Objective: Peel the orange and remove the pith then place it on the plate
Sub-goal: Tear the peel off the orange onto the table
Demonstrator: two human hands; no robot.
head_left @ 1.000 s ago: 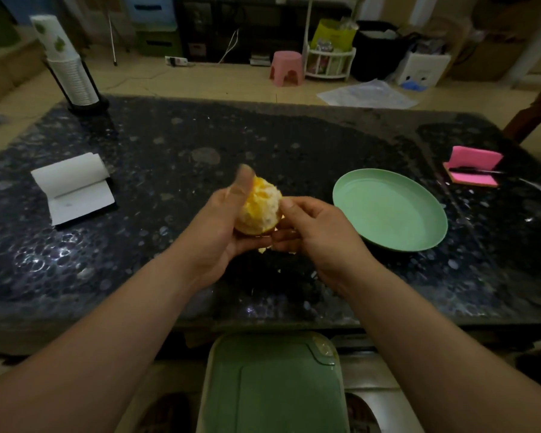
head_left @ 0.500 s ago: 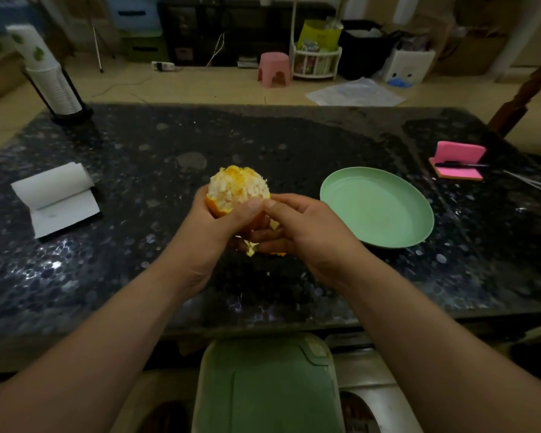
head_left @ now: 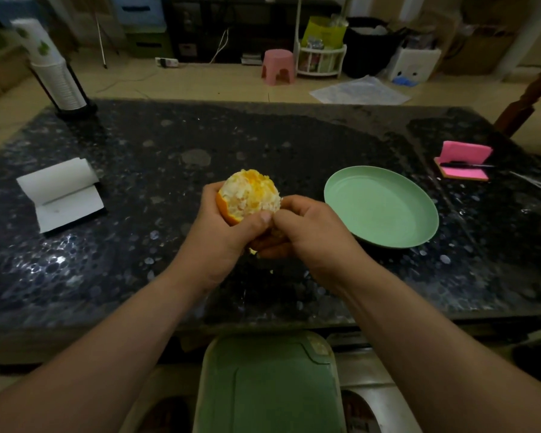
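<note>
A second ago our left thumb stood up over the fruit. Now it lies across the near side, its tip touching the right thumb, and the orange (head_left: 249, 195) has turned in our grip so that a strip of rind shows at its lower left. The last half second brought almost no change. We judge that the top is stripped and the work has moved to the rind still cupping the bottom.

The left hand (head_left: 222, 232) holds the orange from the left and below, fingers wrapped behind it. The right hand (head_left: 310, 235) has its fingers curled under the fruit, and thumb and forefinger pinch at its lower right edge. Whether they hold rind or pith we cannot tell.

The orange is held above the middle of the tabletop (head_left: 294, 142), left of the green plate (head_left: 381, 207), which holds nothing. It is close to round, with no long axis to speak of. Its bare, pith-flecked crown faces up, and the remaining rind faces down and left.
</note>
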